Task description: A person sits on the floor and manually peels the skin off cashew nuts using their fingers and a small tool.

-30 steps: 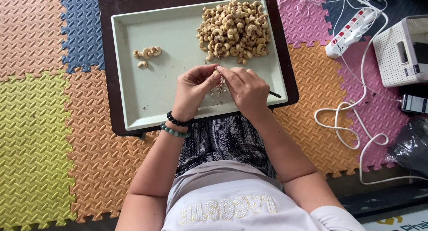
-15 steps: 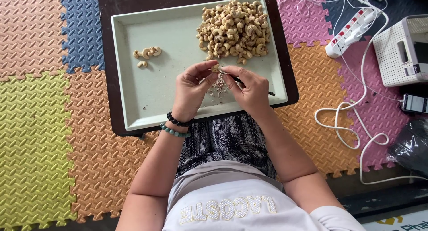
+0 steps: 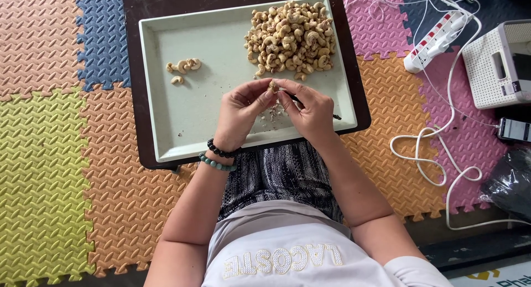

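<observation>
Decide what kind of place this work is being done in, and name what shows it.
Probably a home floor used as a workspace: foam puzzle mats, a low tray of cashews, and a power strip lying loose nearby.

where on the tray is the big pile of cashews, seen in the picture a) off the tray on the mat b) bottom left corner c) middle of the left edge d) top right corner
d: the big pile of cashews fills the top right corner of the tray, while only a few nuts lie near the left side.

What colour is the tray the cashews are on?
Pale grey-green tray, seen clearly in the head view.
</observation>
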